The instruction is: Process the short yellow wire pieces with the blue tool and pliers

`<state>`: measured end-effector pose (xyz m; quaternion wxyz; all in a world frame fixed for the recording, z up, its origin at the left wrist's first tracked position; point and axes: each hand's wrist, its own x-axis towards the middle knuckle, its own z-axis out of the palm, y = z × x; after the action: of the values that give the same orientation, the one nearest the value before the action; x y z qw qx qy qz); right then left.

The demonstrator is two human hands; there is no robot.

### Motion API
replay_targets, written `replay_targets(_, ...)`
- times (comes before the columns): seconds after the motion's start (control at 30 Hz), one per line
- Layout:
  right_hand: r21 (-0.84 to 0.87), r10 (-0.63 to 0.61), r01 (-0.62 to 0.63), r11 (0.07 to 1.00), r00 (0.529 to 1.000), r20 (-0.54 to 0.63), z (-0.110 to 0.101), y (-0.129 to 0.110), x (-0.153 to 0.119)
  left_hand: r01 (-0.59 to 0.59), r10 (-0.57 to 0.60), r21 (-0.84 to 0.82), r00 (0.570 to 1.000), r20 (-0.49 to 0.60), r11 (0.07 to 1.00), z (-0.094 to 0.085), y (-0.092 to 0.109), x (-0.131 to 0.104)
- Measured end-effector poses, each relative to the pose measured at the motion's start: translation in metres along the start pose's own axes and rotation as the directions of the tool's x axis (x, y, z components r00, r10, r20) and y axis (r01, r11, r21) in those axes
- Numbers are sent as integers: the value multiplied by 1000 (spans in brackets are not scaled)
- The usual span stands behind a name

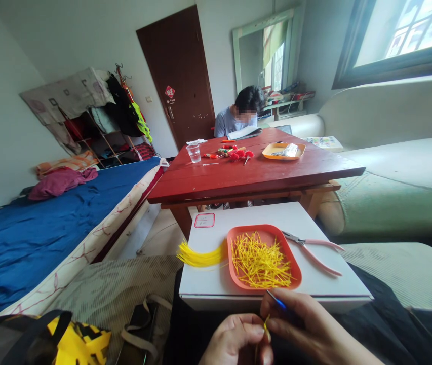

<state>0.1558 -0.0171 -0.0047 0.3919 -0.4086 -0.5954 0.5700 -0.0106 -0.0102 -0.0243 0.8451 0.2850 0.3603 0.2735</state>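
Note:
Low in the head view, my left hand [236, 338] pinches a short yellow strand [266, 326] between thumb and fingers. My right hand [301, 320] meets it from the right, its fingers closed round a thin blue tool [277, 301] with a dark metal tip. Just beyond both hands, an orange-red tray [295, 271] full of short yellow pieces [259, 259] rests on a white box [208, 284]. A bundle of long yellow strands [202, 254] lies left of the tray. To its right are pink-handled pliers [316, 258], their handles spread.
Beyond the box, a red table [223, 180] bears a plastic cup [193, 152], red fluffy items [240, 154] and a yellow tray [265, 152]. A person [234, 119] sits behind it, head bowed. A blue bed [67, 213] stands left; a black-and-yellow bag [41, 337] lies lower left.

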Motion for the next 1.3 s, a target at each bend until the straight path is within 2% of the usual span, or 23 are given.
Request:
replay_targets(0.2,-58,-49,49,997,999,-3,0,-1,0,4,-3,-53,1000,9,999,2,-2,0)
replay_targets(0.33,-84,-36,36,996,999,6,0,3,1,6,-6,-49,1000,4,999,3,0,-1)
replay_targets(0.43,-84,-20,19,996,1000,-10,0,5,1,-9,8,-14,1000,-26,1000,4,1,-2)
replay_targets(0.6,-106,-24,21,994,999,-28,0,5,0,-92,97,40,988,-118,995,7,3,-6)
replay_targets(0.7,-150,-45,38,988,998,-45,1,5,0,-81,89,67,987,-132,994,8,4,-8)
replay_targets(1.03,-138,-115,108,985,993,-42,2,0,-2,-75,73,-13,992,-103,997,6,2,-6)
replay_targets(1.17,-109,-113,113,988,994,10,1,0,-2,-88,97,65,985,-140,994,8,4,-9)
replay_targets(1.3,-89,-91,89,992,996,-12,1,1,-3,-128,164,181,965,-203,975,14,9,-14)
